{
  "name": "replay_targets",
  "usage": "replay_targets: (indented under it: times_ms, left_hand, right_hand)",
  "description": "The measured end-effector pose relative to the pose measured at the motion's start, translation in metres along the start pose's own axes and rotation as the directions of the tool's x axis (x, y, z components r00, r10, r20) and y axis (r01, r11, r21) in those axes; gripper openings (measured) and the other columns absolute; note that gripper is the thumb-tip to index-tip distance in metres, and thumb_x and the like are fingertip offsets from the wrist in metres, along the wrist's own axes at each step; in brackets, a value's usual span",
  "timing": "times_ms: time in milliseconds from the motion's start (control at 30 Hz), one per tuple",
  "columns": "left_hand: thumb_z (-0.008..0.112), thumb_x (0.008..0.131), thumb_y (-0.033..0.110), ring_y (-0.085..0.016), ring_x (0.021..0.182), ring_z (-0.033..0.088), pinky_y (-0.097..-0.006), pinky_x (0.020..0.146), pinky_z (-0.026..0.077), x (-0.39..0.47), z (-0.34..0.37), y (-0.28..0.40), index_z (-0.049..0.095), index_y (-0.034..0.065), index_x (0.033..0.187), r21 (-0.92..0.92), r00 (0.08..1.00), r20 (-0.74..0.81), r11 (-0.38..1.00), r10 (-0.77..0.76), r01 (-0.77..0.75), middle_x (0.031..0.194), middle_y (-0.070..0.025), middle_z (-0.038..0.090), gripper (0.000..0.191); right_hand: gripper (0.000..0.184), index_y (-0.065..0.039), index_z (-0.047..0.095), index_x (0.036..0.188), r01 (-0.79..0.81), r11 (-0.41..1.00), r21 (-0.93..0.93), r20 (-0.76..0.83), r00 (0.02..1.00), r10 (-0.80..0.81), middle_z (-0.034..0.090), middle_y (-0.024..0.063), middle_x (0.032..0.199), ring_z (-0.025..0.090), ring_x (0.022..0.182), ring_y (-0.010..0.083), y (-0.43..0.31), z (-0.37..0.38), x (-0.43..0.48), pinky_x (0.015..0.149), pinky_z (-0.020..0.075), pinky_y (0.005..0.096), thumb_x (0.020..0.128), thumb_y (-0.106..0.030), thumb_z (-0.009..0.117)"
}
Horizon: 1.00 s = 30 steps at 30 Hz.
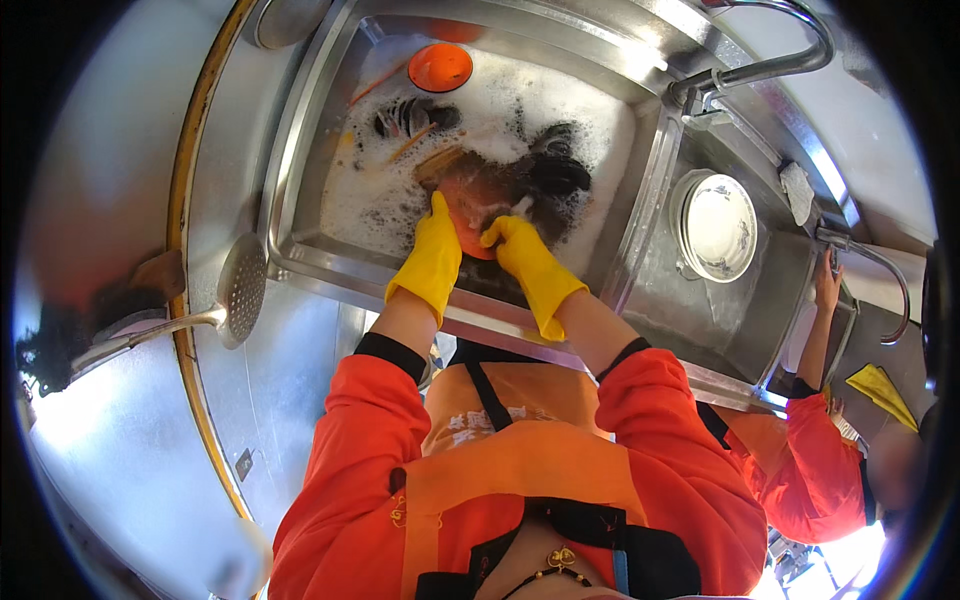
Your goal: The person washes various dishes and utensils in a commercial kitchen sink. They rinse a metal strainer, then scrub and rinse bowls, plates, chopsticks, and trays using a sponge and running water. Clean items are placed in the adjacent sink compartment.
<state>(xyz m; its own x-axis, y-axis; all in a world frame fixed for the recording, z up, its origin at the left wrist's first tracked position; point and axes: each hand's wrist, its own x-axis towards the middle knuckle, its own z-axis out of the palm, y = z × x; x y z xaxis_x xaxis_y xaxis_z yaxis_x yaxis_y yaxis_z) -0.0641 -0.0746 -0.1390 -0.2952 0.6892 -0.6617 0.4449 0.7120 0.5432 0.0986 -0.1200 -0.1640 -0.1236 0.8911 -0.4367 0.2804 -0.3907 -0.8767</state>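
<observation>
Both hands wear yellow rubber gloves and reach into a steel sink (300, 202) of foamy water. My left hand (433, 247) grips the left edge of an orange dish (469, 202), its thumb lying along the top. My right hand (525, 255) is curled at the dish's lower right edge; whether it also holds a scrubber is hidden. Part of the dish is under water. Black dishes (559, 172) lie half sunk just beyond my right hand, and more dark dishes (409, 118) sit farther back on the left. An orange bowl (441, 67) rests in the foam near the far wall.
A stack of pale plates (721, 229) stands in the smaller sink to the right. A faucet (750, 75) arches near the divider. At left hangs a perforated skimmer (244, 289). On the right, a co-worker's hand (827, 285) reaches toward another faucet (892, 277), near a yellow cloth (883, 394).
</observation>
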Motion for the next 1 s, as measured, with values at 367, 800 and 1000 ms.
replay_targets:
  times_ms: [367,800,1000]
  left_hand:
    - [0.031,0.102,0.072,-0.029,0.104,0.070,-0.0402,0.089,0.053,0.045,0.010,-0.043,0.064,-0.0052,0.131,-0.526,0.955,0.290,0.825,-0.055,0.207,0.116,-0.0208,0.073,0.089]
    - [0.032,0.094,0.085,-0.031,0.125,0.063,-0.0405,0.103,0.051,0.053,0.033,-0.018,0.056,0.0036,0.144,-0.670,0.944,0.259,0.666,-0.203,0.328,0.141,-0.0131,0.063,0.098]
    - [0.036,0.096,0.080,-0.032,0.126,0.061,-0.0421,0.107,0.050,0.009,0.035,0.027,0.056,0.0078,0.145,-0.679,0.946,0.302,0.670,-0.116,0.299,0.144,-0.0109,0.062,0.090]
  right_hand:
    - [0.042,-0.004,0.071,0.118,0.257,0.962,0.088,0.095,0.960,-0.265,0.074,0.0159,0.113,0.069,0.109,0.0298,-0.041,0.030,0.008,0.097,0.0514,0.0368,0.081,0.008,0.058]
    - [0.058,-0.001,0.075,0.109,-0.117,0.984,-0.132,-0.472,0.880,0.041,0.076,0.0157,0.100,0.072,0.099,0.0275,-0.096,-0.103,-0.039,0.090,0.0525,0.0376,0.095,-0.057,0.065]
    - [0.056,0.000,0.074,0.106,-0.234,0.941,-0.246,-0.063,0.972,0.226,0.075,0.0205,0.095,0.071,0.090,0.0392,-0.116,-0.116,-0.051,0.080,0.0542,0.0446,0.090,-0.053,0.070]
